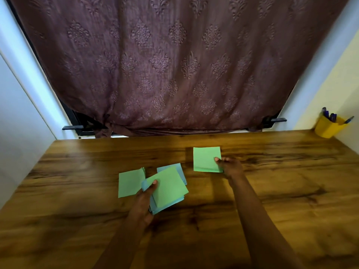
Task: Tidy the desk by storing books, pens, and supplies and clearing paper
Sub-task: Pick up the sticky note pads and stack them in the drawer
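My left hand (144,199) grips a small stack of square paper notes (169,189), green on top with blue sheets under it, held just above the wooden desk (77,191). A loose green note (129,182) lies on the desk to the left of that stack, and a blue note (179,168) shows behind it. My right hand (230,166) pinches the right edge of another green note (206,159), farther back and to the right.
A yellow pen holder (328,127) with several blue pens stands at the desk's far right corner against the wall. A brown patterned curtain (174,65) hangs behind the desk's back edge. White walls flank the desk on both sides.
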Tool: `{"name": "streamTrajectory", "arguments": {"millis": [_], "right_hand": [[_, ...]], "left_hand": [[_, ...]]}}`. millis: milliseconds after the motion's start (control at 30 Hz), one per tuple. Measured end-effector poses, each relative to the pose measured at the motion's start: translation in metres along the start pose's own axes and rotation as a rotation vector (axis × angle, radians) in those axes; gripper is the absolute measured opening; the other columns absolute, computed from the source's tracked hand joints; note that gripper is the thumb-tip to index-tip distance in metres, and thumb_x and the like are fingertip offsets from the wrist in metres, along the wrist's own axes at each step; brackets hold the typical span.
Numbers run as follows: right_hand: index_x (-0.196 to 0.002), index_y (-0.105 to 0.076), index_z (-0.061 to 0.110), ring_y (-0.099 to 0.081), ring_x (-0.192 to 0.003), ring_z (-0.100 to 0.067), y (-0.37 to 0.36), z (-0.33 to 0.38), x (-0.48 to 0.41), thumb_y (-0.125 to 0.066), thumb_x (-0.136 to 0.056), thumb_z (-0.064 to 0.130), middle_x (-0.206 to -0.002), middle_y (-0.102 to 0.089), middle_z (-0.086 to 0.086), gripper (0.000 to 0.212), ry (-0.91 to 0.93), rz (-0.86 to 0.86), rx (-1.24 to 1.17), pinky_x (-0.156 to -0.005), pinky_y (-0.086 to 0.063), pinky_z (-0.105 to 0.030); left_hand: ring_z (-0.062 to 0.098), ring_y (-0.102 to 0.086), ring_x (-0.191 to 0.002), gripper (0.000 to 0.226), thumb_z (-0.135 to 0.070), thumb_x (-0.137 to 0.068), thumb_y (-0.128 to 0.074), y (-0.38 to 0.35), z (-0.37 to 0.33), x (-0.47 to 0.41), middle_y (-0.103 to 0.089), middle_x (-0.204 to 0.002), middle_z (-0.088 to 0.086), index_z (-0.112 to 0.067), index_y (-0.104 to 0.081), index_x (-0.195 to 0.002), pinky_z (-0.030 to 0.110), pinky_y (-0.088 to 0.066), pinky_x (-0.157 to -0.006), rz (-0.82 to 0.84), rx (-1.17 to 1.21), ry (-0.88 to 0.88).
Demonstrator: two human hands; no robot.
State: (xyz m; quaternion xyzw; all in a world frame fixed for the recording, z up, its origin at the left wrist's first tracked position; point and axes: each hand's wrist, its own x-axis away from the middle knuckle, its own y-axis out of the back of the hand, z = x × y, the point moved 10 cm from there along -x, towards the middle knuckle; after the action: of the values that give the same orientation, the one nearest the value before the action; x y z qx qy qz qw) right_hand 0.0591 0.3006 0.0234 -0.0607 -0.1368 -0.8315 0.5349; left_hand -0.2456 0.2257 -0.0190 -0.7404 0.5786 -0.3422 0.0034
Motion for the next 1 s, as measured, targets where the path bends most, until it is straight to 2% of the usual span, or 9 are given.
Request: {"name": "streamTrajectory", "arguments": {"millis": [33, 133, 233, 333, 500, 600, 733, 833, 1000], "right_hand": [[-0.074, -0.063, 0.007, -0.06, -0.088, -0.027, 0.002, -0.004, -0.013, -0.072, -0.082, 0.016, -0.08, -0.065, -0.011, 0.014, 0.026, -0.003, 0.135, -0.072, -0.043, -0.032], [-0.112, -0.067, 0.008, -0.06, -0.109, -0.029, -0.004, -0.025, -0.034, -0.065, -0.085, 0.039, -0.115, -0.067, -0.012, 0.04, 0.071, 0.064, 0.749, -0.087, -0.044, -0.033], [-0.12, -0.061, 0.014, -0.052, -0.118, -0.027, -0.004, -0.021, -0.024, -0.06, -0.084, 0.048, -0.124, -0.062, -0.009, 0.05, 0.211, -0.038, 0.949, -0.095, -0.038, -0.033], [-0.121, -0.059, 0.012, -0.053, -0.114, -0.025, -0.021, -0.002, 0.022, -0.065, -0.085, 0.038, -0.121, -0.059, -0.008, 0.045, 0.306, 0.003, 0.677, -0.086, -0.041, -0.028], [-0.107, -0.062, 0.022, -0.061, -0.099, -0.013, -0.091, -0.019, 0.119, -0.062, -0.087, 0.039, -0.106, -0.064, 0.005, 0.027, 0.08, 0.615, 0.331, -0.074, -0.051, -0.028], [-0.117, -0.061, 0.018, -0.06, -0.096, -0.012, -0.098, -0.03, 0.139, -0.054, -0.094, 0.03, -0.113, -0.064, 0.001, 0.027, 0.002, 0.646, 0.286, -0.077, -0.056, -0.032], [-0.123, -0.056, 0.007, -0.063, -0.087, -0.009, -0.117, -0.048, 0.169, -0.05, -0.096, 0.01, -0.107, -0.064, -0.004, 0.028, -0.134, 0.775, 0.185, -0.059, -0.056, -0.021], [-0.117, -0.059, 0.006, -0.065, -0.075, -0.007, -0.131, -0.05, 0.189, -0.056, -0.092, 0.006, -0.092, -0.068, 0.0, 0.026, -0.163, 0.796, 0.149, -0.056, -0.053, -0.019], [-0.096, -0.064, 0.014, -0.066, -0.081, -0.011, -0.156, -0.06, 0.22, -0.066, -0.084, 0.008, -0.091, -0.07, 0.0, 0.013, -0.224, 0.791, 0.073, -0.061, -0.054, -0.02]], "left_hand": [[0.019, -0.055, -0.08, 0.014, -0.013, -0.096, -0.049, 0.002, -0.001, 0.0, -0.058, -0.098, 0.009, -0.008, -0.051, -0.108, 0.017, -0.05, -0.041, -0.015, 0.001, -0.013], [0.015, -0.053, -0.078, 0.007, -0.009, -0.095, -0.048, 0.0, -0.001, 0.007, -0.056, -0.099, 0.008, -0.012, -0.053, -0.099, 0.012, -0.047, -0.043, -0.036, 0.0, -0.089], [0.012, -0.051, -0.073, 0.016, -0.006, -0.094, -0.05, 0.001, -0.003, 0.012, -0.055, -0.084, 0.002, -0.018, -0.052, -0.083, 0.01, -0.045, -0.041, -0.085, -0.016, -0.165], [0.018, -0.059, -0.077, 0.01, -0.016, -0.091, -0.058, 0.005, 0.013, 0.01, -0.063, -0.091, 0.005, -0.013, -0.057, -0.1, 0.026, -0.051, -0.055, -0.097, -0.03, -0.095], [0.033, -0.064, -0.092, 0.041, -0.03, -0.079, -0.07, 0.013, 0.03, 0.018, -0.068, -0.102, 0.013, -0.01, -0.061, -0.114, 0.044, -0.054, -0.08, -0.107, -0.032, -0.039], [0.037, -0.064, -0.094, 0.024, -0.025, -0.083, -0.069, 0.028, 0.035, 0.031, -0.068, -0.102, 0.015, -0.015, -0.063, -0.105, 0.051, -0.053, -0.084, -0.13, -0.029, -0.053], [0.04, -0.065, -0.099, 0.048, -0.024, -0.071, -0.078, 0.049, 0.037, 0.047, -0.069, -0.108, 0.02, -0.01, -0.063, -0.114, 0.055, -0.054, -0.081, -0.047, 0.015, -0.038], [0.035, -0.068, -0.089, 0.042, -0.024, -0.071, -0.071, 0.069, 0.028, 0.057, -0.071, -0.103, 0.019, -0.009, -0.064, -0.11, 0.045, -0.057, -0.075, -0.052, -0.001, -0.04], [0.038, -0.066, -0.094, 0.048, -0.029, -0.063, -0.084, 0.113, 0.003, 0.074, -0.071, -0.1, 0.018, -0.009, -0.068, -0.104, 0.055, -0.051, -0.088, -0.097, -0.1, -0.083]]}}
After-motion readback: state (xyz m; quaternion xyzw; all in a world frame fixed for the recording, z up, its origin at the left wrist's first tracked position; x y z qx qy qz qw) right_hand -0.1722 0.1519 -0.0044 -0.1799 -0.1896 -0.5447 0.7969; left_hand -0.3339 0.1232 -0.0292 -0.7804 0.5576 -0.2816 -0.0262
